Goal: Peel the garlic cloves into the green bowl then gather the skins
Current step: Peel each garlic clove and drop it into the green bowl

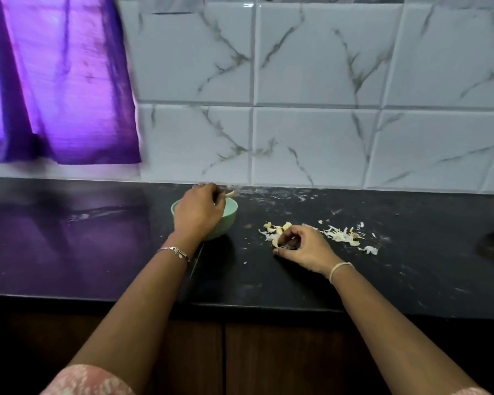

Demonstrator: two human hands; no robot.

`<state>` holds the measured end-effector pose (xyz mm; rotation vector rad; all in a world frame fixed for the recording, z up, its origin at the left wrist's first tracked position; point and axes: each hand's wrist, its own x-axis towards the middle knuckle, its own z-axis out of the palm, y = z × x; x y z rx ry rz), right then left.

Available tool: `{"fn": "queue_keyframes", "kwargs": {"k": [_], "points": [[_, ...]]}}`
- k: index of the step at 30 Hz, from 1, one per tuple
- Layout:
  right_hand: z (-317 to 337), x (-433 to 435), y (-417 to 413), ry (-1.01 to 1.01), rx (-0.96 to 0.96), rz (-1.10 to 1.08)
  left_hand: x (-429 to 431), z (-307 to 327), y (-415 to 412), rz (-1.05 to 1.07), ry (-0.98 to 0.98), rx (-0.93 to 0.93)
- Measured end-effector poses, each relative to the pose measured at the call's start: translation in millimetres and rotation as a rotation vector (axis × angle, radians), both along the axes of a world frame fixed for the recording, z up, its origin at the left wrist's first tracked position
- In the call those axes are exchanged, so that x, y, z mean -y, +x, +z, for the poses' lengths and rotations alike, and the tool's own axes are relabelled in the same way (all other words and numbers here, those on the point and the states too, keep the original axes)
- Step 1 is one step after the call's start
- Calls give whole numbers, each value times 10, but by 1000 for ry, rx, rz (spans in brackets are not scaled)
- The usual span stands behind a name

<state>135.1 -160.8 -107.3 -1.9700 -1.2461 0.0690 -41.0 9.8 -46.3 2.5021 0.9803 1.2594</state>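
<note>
The left grip (pixel 198 215) hangs over the bowl (pixel 228 223), fingers pinched on a clove (pixel 229 193), likely so it can drop straight in. The right grip (pixel 303 246) rests on the counter (pixel 297 283), fingers curled and pinching the near end of the skins (pixel 340 236), probably to draw them together. The clove looks smooth and pale. The skins are thin, papery, curled flakes strewn over glossy black stone. The bowl is round, smooth and mint green.
</note>
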Motion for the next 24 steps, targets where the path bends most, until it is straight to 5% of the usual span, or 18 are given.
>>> {"fn": "queue_keyframes", "kwargs": {"k": [6,14,18,24], "points": [[27,36,69,-86,192,-140,-321,70,-257,48,-109,-233],[26,203,308,-58,257,-391,-203,169,-109,-60,-40,-184],[49,163,290,94,114,-300,113,156,116,-242,88,-139],[137,85,152,320,-267,-76,532,-157,594,-539,-38,-275]]}}
